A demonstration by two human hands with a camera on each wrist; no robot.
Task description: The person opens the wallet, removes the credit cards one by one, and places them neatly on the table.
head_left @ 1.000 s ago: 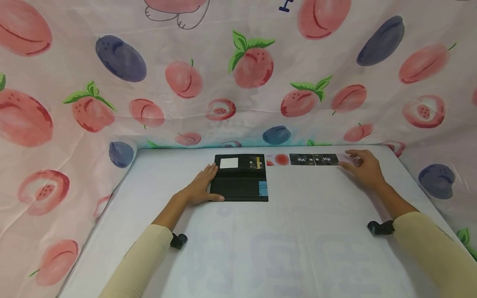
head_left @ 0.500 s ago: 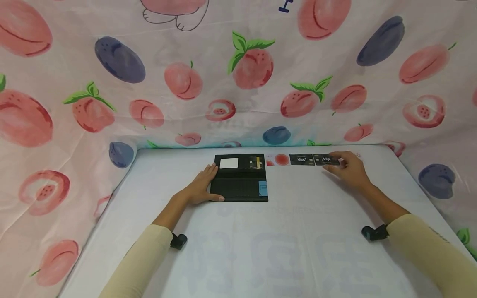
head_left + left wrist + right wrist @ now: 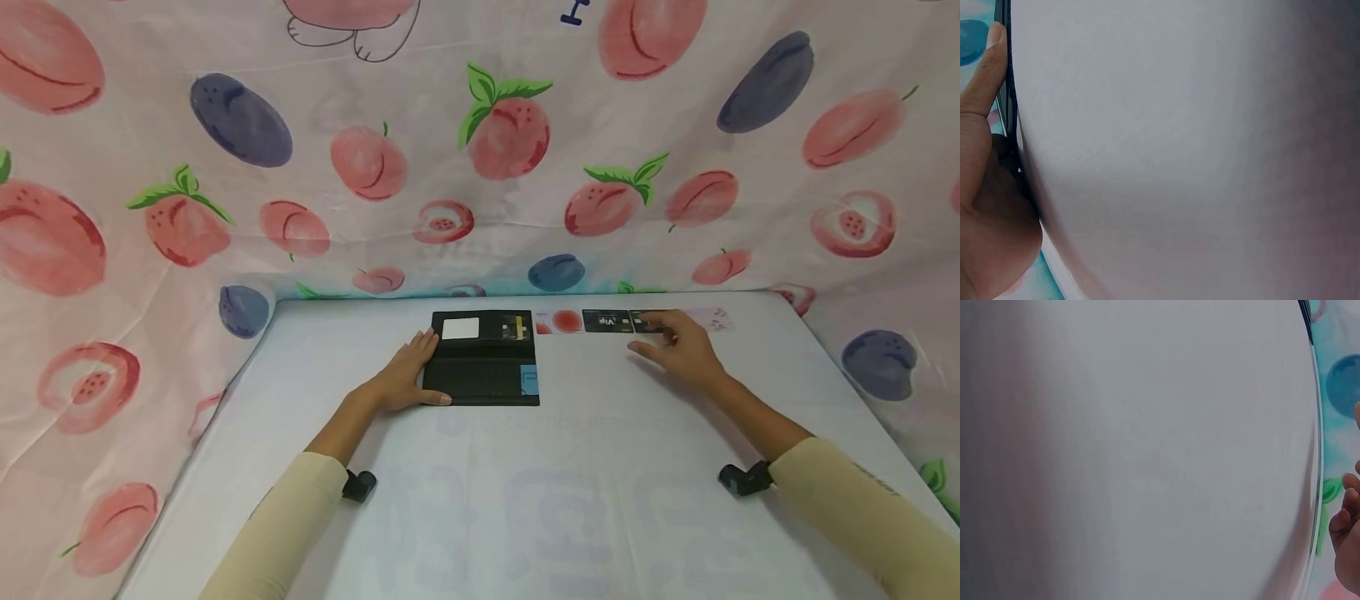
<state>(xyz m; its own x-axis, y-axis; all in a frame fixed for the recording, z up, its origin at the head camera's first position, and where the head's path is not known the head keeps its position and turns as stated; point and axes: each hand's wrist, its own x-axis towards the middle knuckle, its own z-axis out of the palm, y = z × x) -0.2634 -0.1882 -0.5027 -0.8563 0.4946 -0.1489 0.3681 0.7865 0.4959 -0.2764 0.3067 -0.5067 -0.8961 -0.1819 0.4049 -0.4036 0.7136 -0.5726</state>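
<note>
A black wallet (image 3: pixel 480 379) lies unfolded flat, with a white card in its upper left window, a gold-marked card at upper right and a blue card at lower right. My left hand (image 3: pixel 401 375) rests on the wallet's left edge, fingers and thumb spread. To the wallet's right runs a row of cards: a pale card with a red circle (image 3: pixel 566 322), a black Vip card (image 3: pixel 606 322), a second black card (image 3: pixel 637 317) and a pale pink card (image 3: pixel 712 318). Over the second black card, partly covering it, hovers my right hand (image 3: pixel 686 352), thumb apart from fingers, nothing visible between them.
The white tabletop (image 3: pixel 525 500) stretches toward me. Behind it hangs a fruit-printed curtain (image 3: pixel 420 183), which also drapes down both sides. A black wrist camera (image 3: pixel 360 486) sits under the left sleeve, and another camera (image 3: pixel 745 479) under the right.
My right hand has moved left along the row, from the pale pink card to over the second black card, uncovering the pink one. The left hand and wallet stay put.
</note>
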